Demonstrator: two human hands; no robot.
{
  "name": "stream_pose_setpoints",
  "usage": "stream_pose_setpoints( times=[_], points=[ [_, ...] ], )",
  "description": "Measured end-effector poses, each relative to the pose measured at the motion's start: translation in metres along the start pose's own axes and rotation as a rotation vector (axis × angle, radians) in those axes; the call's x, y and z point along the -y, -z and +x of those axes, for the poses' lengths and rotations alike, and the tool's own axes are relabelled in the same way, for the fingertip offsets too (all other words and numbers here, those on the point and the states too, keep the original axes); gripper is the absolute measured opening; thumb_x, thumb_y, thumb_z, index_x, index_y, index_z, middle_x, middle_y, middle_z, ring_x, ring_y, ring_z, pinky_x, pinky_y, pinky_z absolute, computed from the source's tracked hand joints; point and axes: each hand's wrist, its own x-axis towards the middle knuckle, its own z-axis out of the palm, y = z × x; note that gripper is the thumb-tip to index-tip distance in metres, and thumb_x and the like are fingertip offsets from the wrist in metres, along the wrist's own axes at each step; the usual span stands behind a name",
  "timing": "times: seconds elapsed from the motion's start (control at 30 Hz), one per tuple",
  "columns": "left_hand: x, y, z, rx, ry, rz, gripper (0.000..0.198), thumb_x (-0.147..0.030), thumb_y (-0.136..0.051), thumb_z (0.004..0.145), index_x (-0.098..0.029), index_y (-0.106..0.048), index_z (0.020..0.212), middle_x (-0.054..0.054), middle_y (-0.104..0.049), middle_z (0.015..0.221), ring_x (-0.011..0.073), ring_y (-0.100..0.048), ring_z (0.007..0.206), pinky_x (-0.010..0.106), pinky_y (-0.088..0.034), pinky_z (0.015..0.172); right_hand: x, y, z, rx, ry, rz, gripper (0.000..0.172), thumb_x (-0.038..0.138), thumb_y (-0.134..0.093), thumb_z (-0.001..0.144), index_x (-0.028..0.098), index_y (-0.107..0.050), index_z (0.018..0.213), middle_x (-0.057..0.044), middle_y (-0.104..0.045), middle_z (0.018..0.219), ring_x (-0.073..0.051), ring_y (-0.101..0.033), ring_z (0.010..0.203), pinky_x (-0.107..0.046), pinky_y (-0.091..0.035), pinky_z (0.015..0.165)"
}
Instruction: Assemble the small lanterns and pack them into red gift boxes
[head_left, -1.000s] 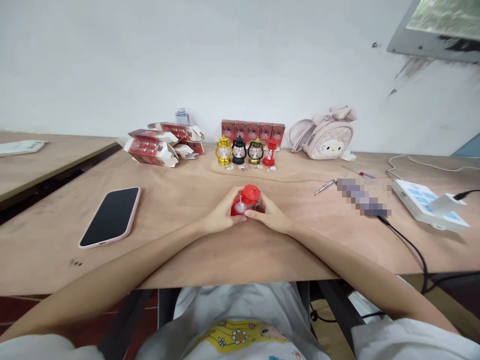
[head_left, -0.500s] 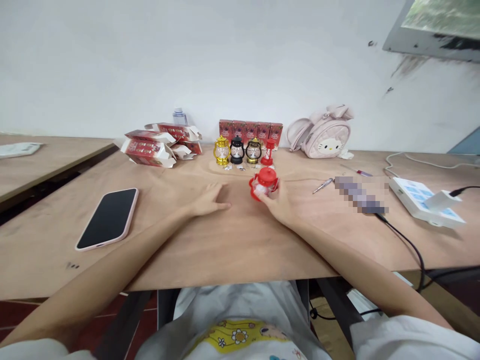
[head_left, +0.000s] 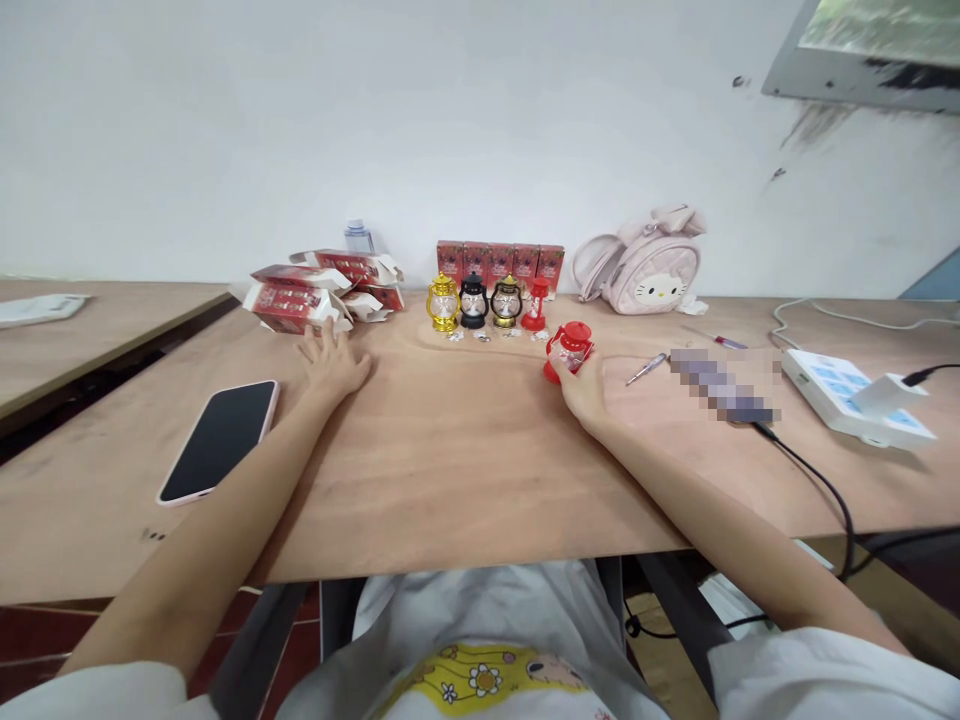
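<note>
A small red lantern (head_left: 573, 340) is gripped by my right hand (head_left: 585, 388), with its top tilted slightly to the right. My left hand (head_left: 334, 366) reaches with fingers spread to the front of several opened red-and-white boxes (head_left: 291, 300); whether the fingertips touch them I cannot tell. At the back of the table, a gold lantern (head_left: 444, 303), a black lantern (head_left: 473, 301), a bronze-coloured lantern (head_left: 506, 302) and a red lantern piece (head_left: 535, 306) stand in a row. Small bits lie in front of them.
Behind the lanterns stand several upright red boxes (head_left: 501, 262). A pink bag (head_left: 657, 272) leans by the wall. On the right lie a screwdriver (head_left: 646, 369), a blurred-out device (head_left: 720, 385) and a white power strip (head_left: 855, 400) with cables. A phone (head_left: 217, 440) lies left of my left forearm.
My left hand has moved left and away from me, from mid-table to the opened boxes, its fingers spreading. My right hand has carried the red lantern to the right.
</note>
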Motion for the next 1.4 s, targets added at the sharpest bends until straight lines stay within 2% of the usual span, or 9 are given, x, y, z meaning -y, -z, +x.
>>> stream_pose_setpoints(
  times=[0.1,0.2,0.33,0.5,0.63,0.83,0.97,1.17,1.4],
  points=[
    [0.000,0.000,0.006,0.011,0.000,0.011,0.063,-0.045,-0.045,0.084,-0.010,-0.045,0.137,0.018,-0.016,0.159,0.0467,-0.005,0.144,0.072,-0.008,0.109,0.012,-0.001,-0.004,-0.193,-0.027,-0.045,0.053,0.049,-0.062,0.079,0.015,-0.043,0.115,-0.019,-0.050,0.119,-0.031,-0.049,0.112,-0.052,-0.038,0.099],
    [-0.002,0.001,0.008,-0.008,-0.033,0.084,0.055,-0.044,-0.045,0.084,-0.010,-0.056,0.126,0.020,-0.029,0.153,0.0483,-0.018,0.139,0.072,-0.013,0.106,0.028,0.004,-0.011,-0.298,0.160,-0.087,0.058,0.044,-0.058,0.083,0.015,-0.035,0.128,-0.020,-0.041,0.128,-0.030,-0.047,0.113,-0.053,-0.039,0.100],
    [-0.010,0.006,0.004,-0.063,-0.087,0.184,0.052,-0.034,-0.044,0.083,-0.002,-0.059,0.121,0.026,-0.046,0.137,0.0486,-0.028,0.131,0.065,-0.024,0.102,0.047,0.012,-0.024,-0.261,0.443,-0.136,0.054,0.033,-0.052,0.088,0.020,-0.027,0.135,-0.017,-0.037,0.130,-0.030,-0.042,0.124,-0.054,-0.041,0.100],
    [-0.029,0.024,-0.009,-0.164,-0.220,0.069,0.049,-0.023,-0.034,0.088,-0.007,-0.053,0.131,0.023,-0.047,0.138,0.0444,-0.032,0.129,0.061,-0.024,0.099,0.061,0.015,-0.039,-0.164,0.630,-0.104,0.049,0.026,-0.052,0.087,0.022,-0.031,0.131,-0.015,-0.040,0.127,-0.031,-0.042,0.126,-0.056,-0.040,0.103],
    [-0.054,0.038,-0.026,-0.140,-0.458,-0.173,0.039,-0.030,-0.036,0.093,-0.018,-0.060,0.122,0.014,-0.055,0.134,0.0371,-0.038,0.130,0.058,-0.016,0.107,0.062,0.014,-0.041,0.003,0.695,-0.035,0.047,0.024,-0.052,0.087,0.024,-0.031,0.129,-0.014,-0.046,0.123,-0.029,-0.048,0.118,-0.054,-0.043,0.101],
    [-0.106,0.034,-0.083,0.347,-0.993,-0.562,0.027,-0.024,-0.042,0.094,-0.022,-0.069,0.098,0.009,-0.070,0.109,0.0255,-0.058,0.115,0.049,-0.029,0.108,0.057,0.009,-0.041,0.452,0.555,0.199,0.045,0.032,-0.050,0.093,0.024,-0.031,0.133,-0.012,-0.053,0.120,-0.020,-0.059,0.096,-0.040,-0.054,0.084],
    [-0.124,0.031,-0.109,0.391,-1.162,-0.626,0.028,-0.020,-0.044,0.093,-0.024,-0.069,0.104,0.009,-0.070,0.109,0.0240,-0.061,0.112,0.046,-0.035,0.108,0.063,0.013,-0.042,0.636,0.468,0.286,0.048,0.037,-0.053,0.092,0.024,-0.034,0.134,-0.012,-0.054,0.123,-0.022,-0.060,0.101,-0.039,-0.055,0.083],
    [-0.121,0.030,-0.109,0.200,-1.286,-0.426,0.030,-0.016,-0.042,0.093,-0.027,-0.068,0.105,0.008,-0.072,0.106,0.0217,-0.065,0.101,0.044,-0.044,0.100,0.067,0.015,-0.043,0.731,0.513,0.298,0.045,0.031,-0.058,0.089,0.024,-0.043,0.131,-0.011,-0.055,0.122,-0.021,-0.061,0.099,-0.037,-0.056,0.082],
    [-0.125,0.029,-0.110,-0.588,-1.397,-0.041,0.030,-0.013,-0.050,0.091,-0.023,-0.061,0.118,0.003,-0.072,0.108,0.0143,-0.063,0.103,0.035,-0.037,0.105,0.061,0.014,-0.041,0.470,0.713,0.196,0.027,0.016,-0.047,0.091,0.023,-0.049,0.117,-0.006,-0.065,0.101,-0.015,-0.065,0.076,-0.028,-0.057,0.068]
  ],
)
